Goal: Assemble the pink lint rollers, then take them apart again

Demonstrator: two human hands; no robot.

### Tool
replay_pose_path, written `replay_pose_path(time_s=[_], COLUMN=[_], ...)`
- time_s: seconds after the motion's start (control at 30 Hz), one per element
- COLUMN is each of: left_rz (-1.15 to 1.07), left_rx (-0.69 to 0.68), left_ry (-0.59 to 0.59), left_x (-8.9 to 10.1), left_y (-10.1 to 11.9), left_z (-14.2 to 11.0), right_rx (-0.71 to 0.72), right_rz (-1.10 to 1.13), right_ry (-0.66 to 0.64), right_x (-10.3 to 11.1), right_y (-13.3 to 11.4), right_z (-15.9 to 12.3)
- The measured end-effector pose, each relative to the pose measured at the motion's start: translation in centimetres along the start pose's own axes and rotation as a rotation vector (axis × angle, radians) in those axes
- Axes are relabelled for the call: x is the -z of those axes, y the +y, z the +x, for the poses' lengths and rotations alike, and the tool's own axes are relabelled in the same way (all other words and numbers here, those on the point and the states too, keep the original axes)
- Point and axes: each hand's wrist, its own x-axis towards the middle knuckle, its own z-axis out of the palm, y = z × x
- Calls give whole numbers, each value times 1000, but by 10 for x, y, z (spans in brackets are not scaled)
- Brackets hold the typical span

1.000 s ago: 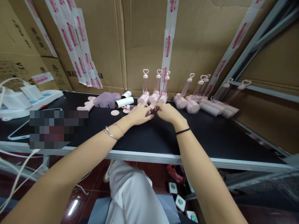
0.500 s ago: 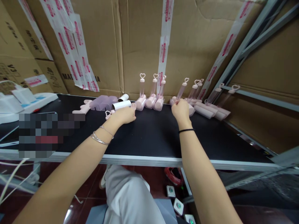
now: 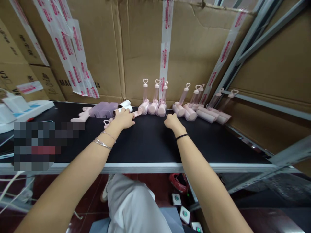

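Observation:
My left hand (image 3: pixel 124 119) is closed beside two white cylinders (image 3: pixel 125 104), its fingertips on the end of a small pale pink plastic piece (image 3: pixel 137 112). My right hand (image 3: pixel 174 123) hovers over the black tabletop with its fingers curled together; whatever they pinch, if anything, is too small to make out. Beyond it stand pink pieces with rounded bases (image 3: pixel 161 109), clear upright tubes and heart-shaped loop tops. A similar group (image 3: pixel 190 113) is to its right. A heart loop (image 3: pixel 107 123) shows left of my left hand.
Translucent lilac holders (image 3: pixel 104 110) and a pink part (image 3: pixel 85 115) lie on the left. A white power strip (image 3: pixel 36 110) sits at the far left, near a blurred-out patch. Taped cardboard (image 3: pixel 141 48) walls the back, and a metal frame (image 3: pixel 255 42) rises at the right.
My right hand has drawn back leftward from the pink piece it was touching, which now stands uncovered. My left hand has shifted slightly left, showing more of the small pink piece.

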Motion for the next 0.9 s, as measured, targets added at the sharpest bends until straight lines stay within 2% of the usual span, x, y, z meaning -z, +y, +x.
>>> replay_pose_path(time_s=[0.07, 0.2, 0.33, 0.4, 0.5, 0.57, 0.6, 0.67, 0.77, 0.83, 0.9], left_rz=[-52, -113, -95, -94, -120, -151, -170, -209, -252, -258, -255], left_rx=[31, 144, 192, 178, 150, 135, 125, 101, 73, 69, 68], left_ry=[-39, -46, 10, 89, 258, 363, 404, 461, 496, 498, 497], left_x=[-1, -9, -16, -15, -11, -7, -6, -3, -3, -4, -5], left_y=[-5, -20, -28, -26, -18, -12, -9, -5, -3, -3, -3], left_z=[3, 11, 15, 15, 12, 11, 11, 11, 12, 12, 12], right_rx=[-22, -80, -117, -112, -181, -326, -425, -472, -339, -266, -250], right_rz=[-5, 11, 42, 62, 102, 111, 110, 55, -66, -148, -185], right_ry=[-24, 19, 98, 220, 529, 661, 676, 593, 285, 262, 265], right_x=[-4, -8, 9, 30, 62, 75, 78, 75, 64, 59, 60], right_y=[0, 4, 11, 20, 52, 87, 107, 150, 205, 226, 234], right_z=[0, -1, 1, 7, 23, 36, 42, 53, 67, 73, 75])
